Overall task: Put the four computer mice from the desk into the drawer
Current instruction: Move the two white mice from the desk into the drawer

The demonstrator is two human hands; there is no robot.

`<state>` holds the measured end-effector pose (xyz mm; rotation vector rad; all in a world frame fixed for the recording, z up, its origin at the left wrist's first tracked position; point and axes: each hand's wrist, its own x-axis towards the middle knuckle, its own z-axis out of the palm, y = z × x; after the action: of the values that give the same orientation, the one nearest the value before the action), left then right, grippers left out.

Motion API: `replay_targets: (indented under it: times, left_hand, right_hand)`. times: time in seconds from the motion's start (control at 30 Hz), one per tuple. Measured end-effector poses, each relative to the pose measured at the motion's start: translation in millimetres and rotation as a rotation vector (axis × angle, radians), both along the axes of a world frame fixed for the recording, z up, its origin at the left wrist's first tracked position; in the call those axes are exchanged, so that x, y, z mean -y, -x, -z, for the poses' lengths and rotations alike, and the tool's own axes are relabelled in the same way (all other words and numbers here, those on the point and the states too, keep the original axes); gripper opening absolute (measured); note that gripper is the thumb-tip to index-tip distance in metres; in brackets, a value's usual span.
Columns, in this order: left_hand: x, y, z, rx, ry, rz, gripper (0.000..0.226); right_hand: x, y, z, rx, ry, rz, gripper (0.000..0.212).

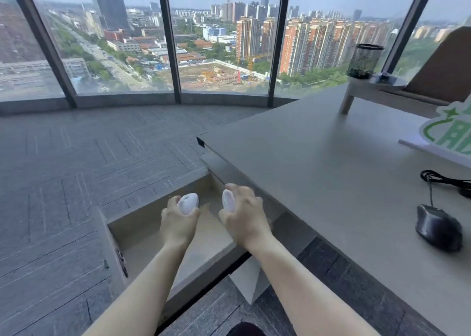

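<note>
Open drawer [142, 223] under two hand-held white mice [188, 203]

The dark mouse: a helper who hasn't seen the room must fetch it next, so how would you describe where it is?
Find the grey desk at the right, by the big windows. Near its front right part lies the dark mouse, with a black cable coiled just behind it. It is the only mouse on the desk in view; the two white mice are in the person's hands over the open drawer.

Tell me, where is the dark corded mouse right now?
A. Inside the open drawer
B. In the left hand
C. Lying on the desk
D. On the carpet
C: the dark corded mouse lies on the desk, while each hand holds a white mouse over the open drawer.
</note>
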<state>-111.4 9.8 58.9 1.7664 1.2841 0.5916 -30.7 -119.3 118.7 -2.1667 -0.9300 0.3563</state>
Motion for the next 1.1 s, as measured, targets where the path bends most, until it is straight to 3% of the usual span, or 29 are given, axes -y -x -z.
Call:
replay_targets:
  times: [0.2,0.4,0.6,0.7,0.8,0.97,1.1]
  left_hand:
    - [-43.3,30.0,52.9,-0.335,0.074,0.027,0.066]
    - [-61.9,6.3,89.3,-0.436,0.095,0.044,0.072]
    - [-68.7,-5.8,113.7,-0.524,-0.007,0.073,0.055]
    - [-71.6,-9.8,103.2,-0.399,0.018,0.030,0.056]
    - [-66.6,-20.5,74.6,-0.216,-0.087,0.012,0.047]
    - [-12.5,-64.6,-2.0,0.164,-0.219,0.144,0.034]
    - [59.3,-97.8,-59.0,0.333,-0.265,0.309,0.029]
  right_hand:
    - [-58.8,6.6,77.3,-0.050,0.390,-0.049,0.065]
    - [-105.6,-10.0,125.4,0.024,0.652,-0.106,0.047]
    - [-121.7,-23.2,157.4,0.036,0.741,-0.137,0.065]
    - [-119.0,-25.1,150.9,0.030,0.638,-0.100,0.060]
    - [-107.9,-24.5,116.7,0.037,0.337,-0.038,0.049]
    - [-47.7,-35.0,21.0,0.108,-0.160,0.067,0.037]
    - [40.5,-60.0,-44.3,0.237,-0.358,0.240,0.033]
